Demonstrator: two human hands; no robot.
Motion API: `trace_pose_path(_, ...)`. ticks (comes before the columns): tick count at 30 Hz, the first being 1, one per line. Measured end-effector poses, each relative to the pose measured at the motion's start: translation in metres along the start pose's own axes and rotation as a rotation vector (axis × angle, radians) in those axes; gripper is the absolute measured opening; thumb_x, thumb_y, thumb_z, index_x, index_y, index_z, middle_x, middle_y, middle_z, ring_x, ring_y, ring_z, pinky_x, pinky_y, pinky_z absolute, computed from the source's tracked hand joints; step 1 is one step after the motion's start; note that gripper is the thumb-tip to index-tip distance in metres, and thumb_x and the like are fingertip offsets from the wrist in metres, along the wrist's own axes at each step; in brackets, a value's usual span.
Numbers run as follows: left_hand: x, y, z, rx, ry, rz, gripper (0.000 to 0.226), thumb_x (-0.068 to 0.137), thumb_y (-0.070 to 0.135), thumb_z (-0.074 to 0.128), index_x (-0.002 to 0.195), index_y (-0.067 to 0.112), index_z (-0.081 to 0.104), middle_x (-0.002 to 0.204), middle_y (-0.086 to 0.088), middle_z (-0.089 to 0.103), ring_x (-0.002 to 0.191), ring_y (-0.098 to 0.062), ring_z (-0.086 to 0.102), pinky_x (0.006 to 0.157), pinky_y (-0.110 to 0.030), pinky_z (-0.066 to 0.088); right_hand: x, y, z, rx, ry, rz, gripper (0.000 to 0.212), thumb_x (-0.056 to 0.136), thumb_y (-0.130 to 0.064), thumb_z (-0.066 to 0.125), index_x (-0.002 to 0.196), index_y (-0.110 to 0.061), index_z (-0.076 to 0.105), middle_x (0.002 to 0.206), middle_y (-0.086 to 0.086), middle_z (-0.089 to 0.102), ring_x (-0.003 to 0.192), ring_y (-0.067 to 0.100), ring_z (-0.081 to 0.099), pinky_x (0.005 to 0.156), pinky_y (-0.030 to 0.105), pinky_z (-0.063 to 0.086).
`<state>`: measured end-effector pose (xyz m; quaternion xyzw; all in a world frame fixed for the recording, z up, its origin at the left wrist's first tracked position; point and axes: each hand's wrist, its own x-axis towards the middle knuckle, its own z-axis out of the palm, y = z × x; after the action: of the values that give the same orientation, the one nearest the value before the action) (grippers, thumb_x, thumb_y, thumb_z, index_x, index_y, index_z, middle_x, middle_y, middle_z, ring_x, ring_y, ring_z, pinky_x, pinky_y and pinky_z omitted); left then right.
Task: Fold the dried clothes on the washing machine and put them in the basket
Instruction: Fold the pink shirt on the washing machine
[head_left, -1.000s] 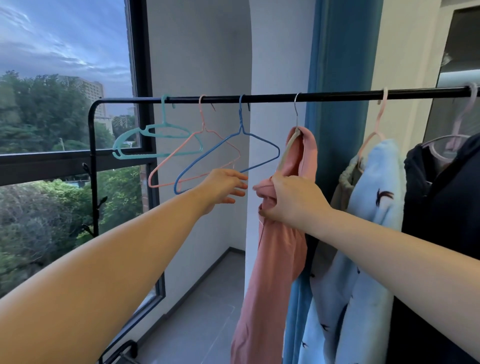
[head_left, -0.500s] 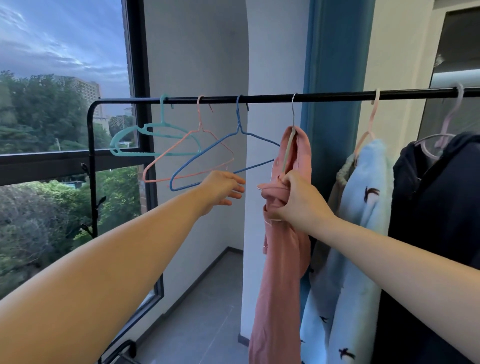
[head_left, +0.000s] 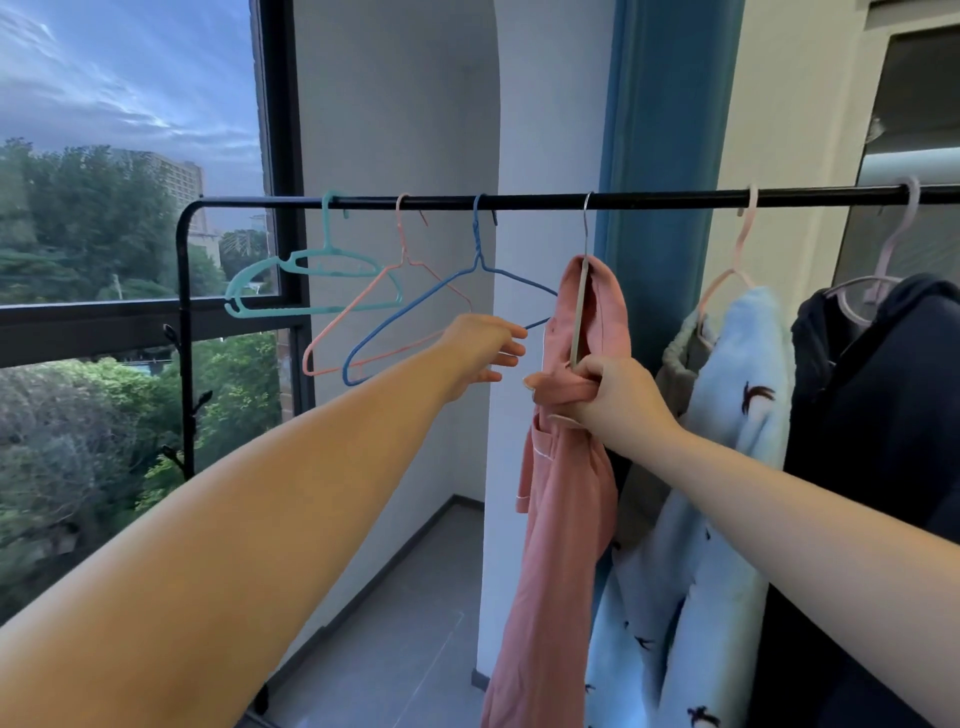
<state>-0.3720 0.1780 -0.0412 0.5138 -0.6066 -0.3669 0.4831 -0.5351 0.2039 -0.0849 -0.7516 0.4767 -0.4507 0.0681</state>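
— Pink garment (head_left: 566, 519): where does it sit?
— On the black rail (head_left: 540, 200), hung from a grey wire hanger (head_left: 580, 312), 4th hook from the left end. The cloth is bunched at the top and drapes past the bottom edge of the view.
— Right hand?
— The right hand (head_left: 613, 400) is clenched round a wad of the pink cloth at the hanger's lower end, knuckles toward the camera. Whether it also pinches the wire, cannot tell.
— Left hand?
— The left hand (head_left: 483, 358) holds nothing. Its fingers are loose and slightly spread, with the tips near the garment and a gap between. It crosses in front of the blue hanger (head_left: 477, 244); contact with it cannot be told.
— Bare hangers?
— 3, all left of the garment: a teal hanger (head_left: 332, 258), a salmon hanger (head_left: 402, 234), then the blue one. All 3 are hooked on the rail and overlap one another.
— Right of the garment?
— A pale blue garment (head_left: 727, 441) with a dark bird print hangs on a pale pink hanger (head_left: 737, 260), with a grey-beige piece (head_left: 680, 358) tucked at its left. Beyond it, a dark garment (head_left: 883, 415) hangs on a lilac hanger (head_left: 883, 270).
— Surroundings?
— A window (head_left: 130, 104) at left shows trees, buildings and cloudy sky. A blue curtain (head_left: 665, 130) hangs behind the rail, and the floor (head_left: 405, 623) below is grey.
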Motion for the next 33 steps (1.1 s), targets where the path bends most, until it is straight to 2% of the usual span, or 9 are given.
trace_pose_path(5,0.001,-0.007,0.009,0.003,-0.012,-0.034,0.033,0.096,0.007,0.042,0.123,0.007,0.060,0.113,-0.009,0.065,0.099,-0.017,0.060,0.084,-0.030,0.050,-0.005,0.014,0.010,-0.232,0.017,-0.138,0.021,0.077,-0.028,0.073,0.084,-0.025,0.054,0.083,-0.014,0.050,0.070,0.001,0.048,0.059,0.011,0.035)
trace_pose_path(8,0.001,-0.016,0.010,0.034,-0.012,-0.052,0.033,0.096,0.006,0.041,0.122,0.009,0.062,0.111,-0.008,0.065,0.099,-0.017,0.061,0.083,-0.029,0.050,-0.010,0.020,0.015,-0.459,0.029,-0.277,0.043,0.067,-0.040,0.079,0.095,-0.021,0.052,0.088,-0.012,0.045,0.075,0.007,0.045,0.067,0.018,0.033)
trace_pose_path(10,0.001,-0.020,0.010,0.057,-0.010,-0.055,0.034,0.095,0.006,0.041,0.121,0.010,0.062,0.111,-0.007,0.066,0.100,-0.017,0.061,0.082,-0.029,0.050,-0.008,0.024,0.021,-0.608,0.097,-0.409,0.045,0.064,-0.036,0.081,0.096,-0.016,0.057,0.086,-0.005,0.053,0.076,0.014,0.051,0.067,0.020,0.034)
trace_pose_path(15,-0.001,-0.031,0.003,0.087,-0.012,-0.080,0.033,0.096,0.006,0.041,0.121,0.010,0.061,0.106,-0.006,0.064,0.098,-0.017,0.060,0.084,-0.031,0.049,-0.007,0.033,0.031,-0.681,0.068,-0.486,0.058,0.054,-0.037,0.086,0.099,-0.014,0.058,0.087,0.001,0.060,0.076,0.021,0.057,0.067,0.032,0.048)
trace_pose_path(21,-0.002,-0.046,-0.002,0.112,-0.023,-0.109,0.032,0.096,0.007,0.042,0.122,0.010,0.061,0.112,-0.008,0.065,0.101,-0.018,0.060,0.088,-0.032,0.049,-0.008,0.045,0.036,-0.716,0.270,-0.790,0.023,0.068,0.004,0.071,0.086,-0.004,0.058,0.069,0.007,0.061,0.059,0.023,0.057,0.057,0.032,0.047)
trace_pose_path(24,-0.002,-0.051,-0.003,0.103,-0.029,-0.127,0.032,0.097,0.008,0.041,0.122,0.010,0.061,0.111,-0.007,0.064,0.101,-0.017,0.060,0.088,-0.032,0.049,-0.014,0.052,0.035,-0.785,0.308,-0.975,0.012,0.084,0.000,0.046,0.092,-0.009,0.046,0.066,0.009,0.059,0.060,0.025,0.057,0.063,0.034,0.046)
trace_pose_path(27,-0.003,-0.056,-0.007,0.126,-0.030,-0.143,0.033,0.097,0.008,0.040,0.123,0.010,0.060,0.112,-0.006,0.064,0.102,-0.017,0.060,0.088,-0.031,0.049,-0.015,0.066,0.033,-0.806,0.330,-1.097,0.011,0.088,0.003,0.048,0.089,-0.008,0.051,0.070,0.011,0.058,0.063,0.027,0.056,0.071,0.036,0.047)
trace_pose_path(30,-0.005,-0.061,-0.010,0.142,-0.040,-0.154,0.033,0.097,0.008,0.041,0.125,0.009,0.059,0.114,-0.006,0.064,0.103,-0.017,0.060,0.087,-0.031,0.049,-0.012,0.076,0.033,-0.855,0.255,-1.193,0.013,0.088,0.005,0.050,0.089,-0.004,0.059,0.078,0.011,0.055,0.064,0.024,0.049,0.057,0.037,0.047)
trace_pose_path(33,-0.007,-0.063,-0.010,0.157,-0.057,-0.154,0.033,0.098,0.008,0.041,0.125,0.009,0.059,0.116,-0.007,0.064,0.104,-0.018,0.060,0.086,-0.031,0.049,-0.010,0.079,0.032,-0.885,0.191,-1.231,0.013,0.087,0.003,0.049,0.088,-0.005,0.059,0.085,0.010,0.058,0.066,0.023,0.047,0.054,0.034,0.042)
